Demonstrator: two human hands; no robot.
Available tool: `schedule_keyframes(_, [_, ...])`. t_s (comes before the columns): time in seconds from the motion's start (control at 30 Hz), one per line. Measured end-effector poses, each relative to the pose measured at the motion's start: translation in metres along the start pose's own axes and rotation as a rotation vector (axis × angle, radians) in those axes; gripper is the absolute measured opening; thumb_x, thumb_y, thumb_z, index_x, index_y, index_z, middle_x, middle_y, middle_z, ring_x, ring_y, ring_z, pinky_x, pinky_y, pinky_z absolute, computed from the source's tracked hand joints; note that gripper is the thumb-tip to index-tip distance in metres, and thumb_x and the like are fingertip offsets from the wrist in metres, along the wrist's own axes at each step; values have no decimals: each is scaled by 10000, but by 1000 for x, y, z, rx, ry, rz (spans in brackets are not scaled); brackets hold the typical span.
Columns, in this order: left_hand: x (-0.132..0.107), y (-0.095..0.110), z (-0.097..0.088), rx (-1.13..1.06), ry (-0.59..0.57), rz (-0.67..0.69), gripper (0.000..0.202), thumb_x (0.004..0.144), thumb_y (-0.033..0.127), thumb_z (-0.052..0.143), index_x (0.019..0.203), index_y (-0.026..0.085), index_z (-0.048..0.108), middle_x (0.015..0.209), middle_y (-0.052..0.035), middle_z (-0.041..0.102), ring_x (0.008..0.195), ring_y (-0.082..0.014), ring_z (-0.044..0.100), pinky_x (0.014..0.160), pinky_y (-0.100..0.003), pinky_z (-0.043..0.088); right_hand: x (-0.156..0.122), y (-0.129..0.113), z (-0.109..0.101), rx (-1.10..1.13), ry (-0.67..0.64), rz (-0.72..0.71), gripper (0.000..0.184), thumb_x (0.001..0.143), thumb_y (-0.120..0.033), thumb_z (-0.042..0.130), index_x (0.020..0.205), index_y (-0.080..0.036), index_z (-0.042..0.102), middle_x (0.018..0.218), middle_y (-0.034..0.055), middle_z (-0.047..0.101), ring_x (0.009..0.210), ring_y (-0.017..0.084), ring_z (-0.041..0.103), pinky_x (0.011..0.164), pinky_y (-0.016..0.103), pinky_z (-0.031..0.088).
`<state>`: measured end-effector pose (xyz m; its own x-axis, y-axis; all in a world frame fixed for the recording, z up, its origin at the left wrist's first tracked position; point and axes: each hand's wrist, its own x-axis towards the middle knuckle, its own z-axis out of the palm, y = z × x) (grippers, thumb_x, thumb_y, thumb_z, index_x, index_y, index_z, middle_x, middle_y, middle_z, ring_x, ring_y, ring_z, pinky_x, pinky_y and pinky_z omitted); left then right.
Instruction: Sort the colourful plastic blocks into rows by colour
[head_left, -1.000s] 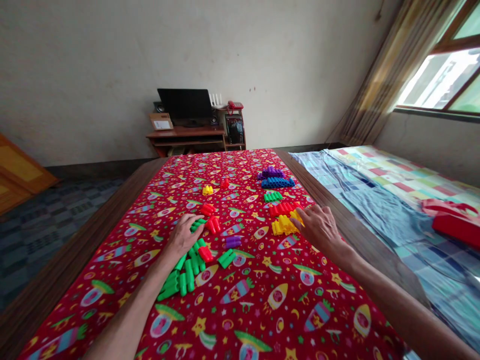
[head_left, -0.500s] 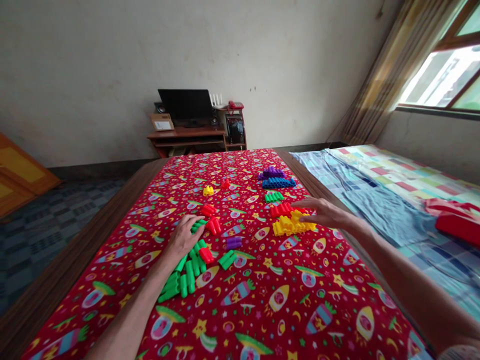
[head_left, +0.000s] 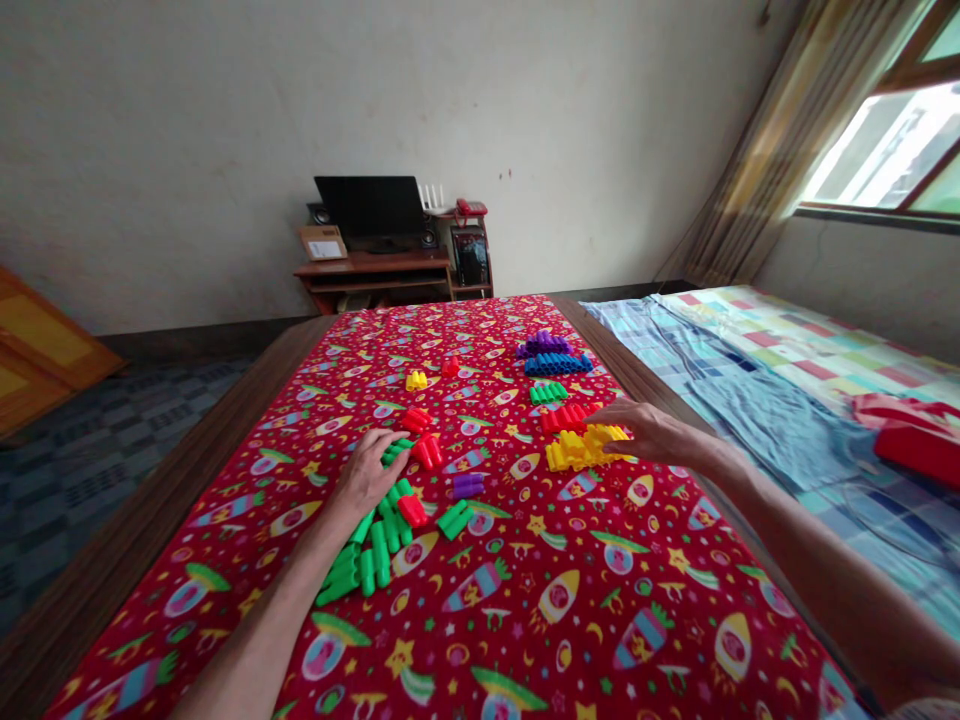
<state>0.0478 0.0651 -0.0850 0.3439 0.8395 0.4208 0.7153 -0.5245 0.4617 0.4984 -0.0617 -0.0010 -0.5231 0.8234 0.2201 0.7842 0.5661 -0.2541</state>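
My left hand [head_left: 367,470] curves its fingers around a green toy block [head_left: 397,452] on the cloth, part of which the hand hides. Red blocks [head_left: 428,452] lie just beyond those fingertips, and a pile of green blocks [head_left: 379,545] sits below the hand. My right hand [head_left: 645,430] is at the right end of a row of yellow blocks [head_left: 581,448], thumb and fingers apart beside it. Its fingertips reach over the end of the red row [head_left: 566,418]; whether they touch it I cannot tell.
Green [head_left: 548,392], blue [head_left: 557,364] and purple [head_left: 544,345] rows stand farther back on the red patterned cloth [head_left: 480,640]. Loose purple [head_left: 468,486] and yellow [head_left: 416,380] blocks lie mid-table. A bed [head_left: 795,400] adjoins the right; a monitor [head_left: 371,212] stands behind.
The raised yellow block at my right fingertips now lies lower, level with its row. My right hand has shifted slightly, while my left hand stays where it was.
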Motion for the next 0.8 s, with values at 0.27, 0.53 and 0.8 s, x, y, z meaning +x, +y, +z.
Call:
schedule_keyframes(0.27, [1,-1,0,-5,3,0,388,797,465,483,1018,208,672,997,-74,599,983,-238,604,934,-377,501,17,-13,-6,-7,75,-66,481,889,-471,601,1293,-208,597,1210,135,650,1095,257,605,956,426,470])
schedule_keyframes(0.53, [-1,0,-1,-4,2,19,394,818,468,476,1030,199,672,996,-72,595,992,-232,604,949,-369,496,41,-36,-5,-70,-136,-82,478,833,-360,702,1279,-215,612,1104,121,682,1017,246,609,875,387,492])
schedule_keyframes(0.8, [-1,1,-1,-14,11,38,379,831,453,469,1020,192,669,990,-78,595,1008,-241,598,963,-392,490,35,-33,4,-87,-148,-55,346,843,-237,680,1185,-190,664,1023,126,685,935,228,610,801,362,498])
